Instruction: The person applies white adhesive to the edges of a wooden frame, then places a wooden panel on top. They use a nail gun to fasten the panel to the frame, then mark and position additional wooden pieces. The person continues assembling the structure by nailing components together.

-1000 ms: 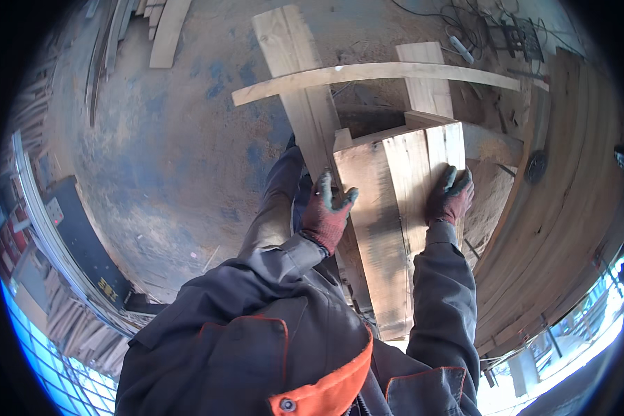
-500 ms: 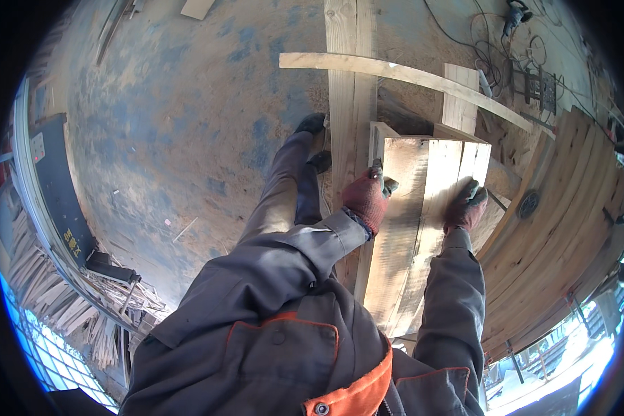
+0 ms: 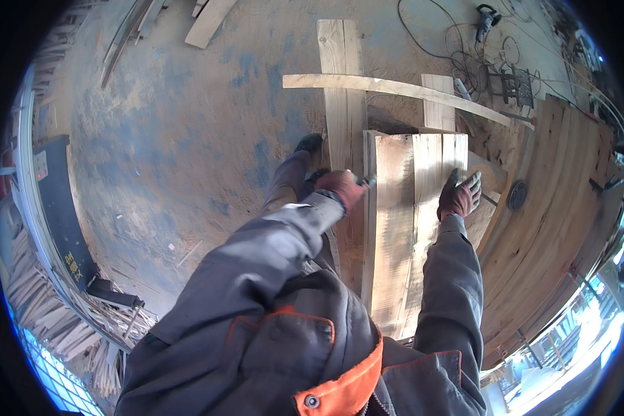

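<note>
Two or three pale wooden planks [image 3: 403, 222] lie side by side in front of me, running away from my body. My left hand [image 3: 344, 187], in a red and grey glove, grips the left edge of the leftmost plank. My right hand [image 3: 458, 196], also gloved, rests on the right edge of the rightmost plank with its fingers spread. My grey sleeves reach down to both hands, and my boot [image 3: 308, 144] stands on the floor left of the planks.
A long board [image 3: 341, 76] lies on the dusty concrete floor [image 3: 187, 139], with a thin curved slat [image 3: 402, 89] across it. Stacked curved boards [image 3: 561, 208] fill the right side. A power tool with cable [image 3: 487, 15] lies far off. Wood scraps [image 3: 69, 312] pile up at the left.
The view has swung, so the planks now run straighter ahead of me. My left hand has shifted onto the left plank's edge. My right hand has opened its fingers on the right edge.
</note>
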A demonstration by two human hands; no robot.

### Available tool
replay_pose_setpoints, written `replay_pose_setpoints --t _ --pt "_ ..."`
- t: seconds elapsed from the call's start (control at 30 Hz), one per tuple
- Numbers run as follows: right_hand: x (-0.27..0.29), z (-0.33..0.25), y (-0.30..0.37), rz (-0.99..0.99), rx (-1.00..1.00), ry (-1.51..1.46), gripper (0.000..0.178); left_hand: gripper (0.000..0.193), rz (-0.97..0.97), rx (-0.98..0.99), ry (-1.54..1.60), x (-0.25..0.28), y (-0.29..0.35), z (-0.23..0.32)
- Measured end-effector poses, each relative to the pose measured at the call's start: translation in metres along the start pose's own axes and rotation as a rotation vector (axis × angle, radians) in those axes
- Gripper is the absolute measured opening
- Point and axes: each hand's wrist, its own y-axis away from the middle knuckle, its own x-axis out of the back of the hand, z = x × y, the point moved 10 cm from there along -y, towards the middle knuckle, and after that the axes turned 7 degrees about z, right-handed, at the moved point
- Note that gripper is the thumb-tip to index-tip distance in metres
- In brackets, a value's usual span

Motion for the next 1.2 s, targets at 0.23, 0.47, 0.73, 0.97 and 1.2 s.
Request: replay_pose_setpoints --t 0.23,0.47,0.73,0.97,1.2 --pt "0.067 -0.072 0.131 0.057 0.308 -0.337 0.072 0.115 -0.471 0.158 1.581 0.113 0.047 -0.050" --pt "0.181 -0.201 0.215 0.139 0.274 -1.043 0.062 0.110 -0.602 -0.092 1.545 0.168 0.108 -0.035" --pt "0.252 -0.380 0.195 -0.069 0.328 -1.273 0.056 0.083 -0.052 -0.690 0.450 0.255 0.088 -0.089" --pt "0.261 -0.524 0.171 -0.097 0.366 -1.183 0.065 0.123 -0.380 -0.402 1.046 0.404 0.040 -0.150" --pt "0.282 -0.645 0.138 -0.119 0.466 -1.192 0.069 0.063 -0.163 -0.710 0.208 0.492 -0.024 -0.137"
